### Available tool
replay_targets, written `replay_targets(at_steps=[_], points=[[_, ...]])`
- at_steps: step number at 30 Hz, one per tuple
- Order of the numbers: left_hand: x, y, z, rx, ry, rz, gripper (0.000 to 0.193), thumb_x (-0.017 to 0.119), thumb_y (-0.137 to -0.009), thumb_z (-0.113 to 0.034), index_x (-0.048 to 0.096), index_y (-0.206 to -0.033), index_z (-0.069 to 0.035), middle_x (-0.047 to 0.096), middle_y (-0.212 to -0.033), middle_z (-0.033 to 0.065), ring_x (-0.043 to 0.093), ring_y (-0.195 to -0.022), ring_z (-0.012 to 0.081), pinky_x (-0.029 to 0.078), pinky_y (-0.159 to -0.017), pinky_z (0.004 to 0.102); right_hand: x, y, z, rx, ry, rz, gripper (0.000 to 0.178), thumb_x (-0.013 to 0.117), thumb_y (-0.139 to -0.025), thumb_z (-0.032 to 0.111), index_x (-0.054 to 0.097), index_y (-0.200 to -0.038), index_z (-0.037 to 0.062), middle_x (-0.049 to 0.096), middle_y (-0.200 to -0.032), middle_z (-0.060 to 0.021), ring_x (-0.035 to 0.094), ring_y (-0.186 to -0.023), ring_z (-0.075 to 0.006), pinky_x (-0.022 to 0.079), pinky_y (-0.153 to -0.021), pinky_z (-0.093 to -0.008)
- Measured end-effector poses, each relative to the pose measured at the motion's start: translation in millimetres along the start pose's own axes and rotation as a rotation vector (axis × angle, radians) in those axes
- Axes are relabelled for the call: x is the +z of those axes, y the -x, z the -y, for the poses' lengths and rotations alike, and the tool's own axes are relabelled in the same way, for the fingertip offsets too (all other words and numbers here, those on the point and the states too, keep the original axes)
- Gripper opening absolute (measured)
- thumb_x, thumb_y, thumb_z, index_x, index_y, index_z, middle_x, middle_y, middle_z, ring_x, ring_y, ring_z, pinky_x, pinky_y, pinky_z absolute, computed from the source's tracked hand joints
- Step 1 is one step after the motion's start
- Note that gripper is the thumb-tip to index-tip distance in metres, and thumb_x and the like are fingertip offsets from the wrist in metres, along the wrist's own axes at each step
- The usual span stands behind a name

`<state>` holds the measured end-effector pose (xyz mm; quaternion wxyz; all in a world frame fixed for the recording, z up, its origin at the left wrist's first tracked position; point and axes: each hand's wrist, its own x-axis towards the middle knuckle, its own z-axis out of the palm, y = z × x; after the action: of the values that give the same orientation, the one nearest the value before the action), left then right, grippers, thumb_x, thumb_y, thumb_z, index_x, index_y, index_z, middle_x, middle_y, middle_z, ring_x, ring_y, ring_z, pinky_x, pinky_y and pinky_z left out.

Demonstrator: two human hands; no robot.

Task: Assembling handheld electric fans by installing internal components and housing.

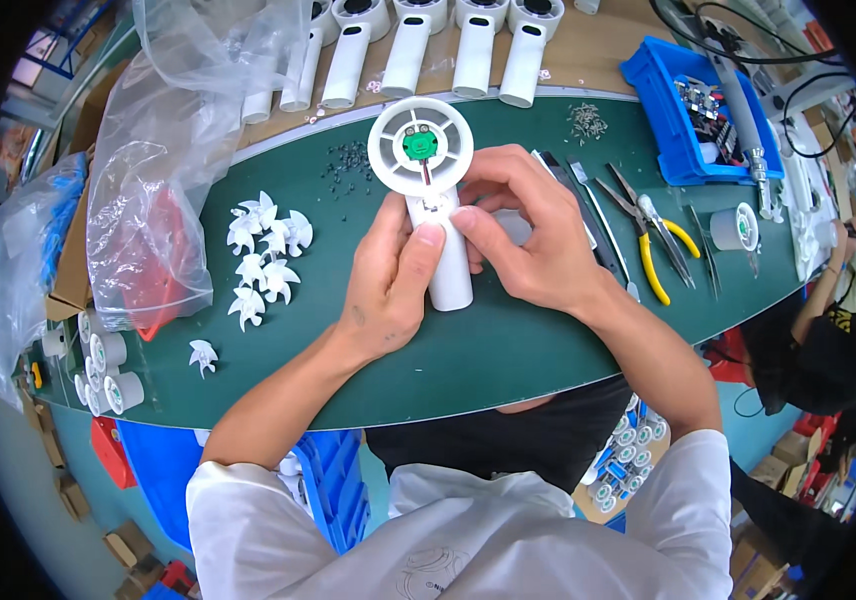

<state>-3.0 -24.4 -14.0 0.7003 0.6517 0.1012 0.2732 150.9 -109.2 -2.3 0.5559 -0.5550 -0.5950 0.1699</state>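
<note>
both hands are closed on a white handheld fan body (438, 215) above the green bench (508, 350): the left hand (388, 285) pinches its handle steady, the right hand (523, 235) grips beside it, so the open motor side faces up. loose fan blades (263, 250) lie left of the left hand.

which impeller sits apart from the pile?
The lone white impeller at the mat's near-left edge, below the cluster of impellers and beside the white cylinders.
</note>
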Motion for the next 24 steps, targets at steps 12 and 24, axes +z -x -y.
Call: replay_targets(at_steps=[12,24], points=[[-1.2,0.3,-1.1,0.015,-0.019,0.024,0.041,0.039,-0.101,-0.018,0.035,-0.135,0.005,0.057,-0.106,0.0134,0.061,-0.085,0.0151,0.053,-0.076,0.0295,-1.0,0.0,-2.5,-0.042,0.013,0.013,0.031,0.064,-0.086,-0.001,0.054,-0.115,-0.0046,0.058,-0.106,-0.0144,0.064,-0.09,-0.0198,0.056,-0.074,-0.0286],[-0.7,1.6,-0.6,0.005,0.021,0.012,0.036,0.041,-0.101,-0.018,0.04,-0.129,0.005,0.058,-0.101,0.0125,0.061,-0.085,0.0146,0.053,-0.076,0.0297,-0.3,0.4,-6.3,-0.06,0.072,0.017,0.03,0.067,-0.086,0.007,0.055,-0.112,-0.0009,0.057,-0.108,-0.0141,0.066,-0.086,-0.0232,0.055,-0.068,-0.0308]])
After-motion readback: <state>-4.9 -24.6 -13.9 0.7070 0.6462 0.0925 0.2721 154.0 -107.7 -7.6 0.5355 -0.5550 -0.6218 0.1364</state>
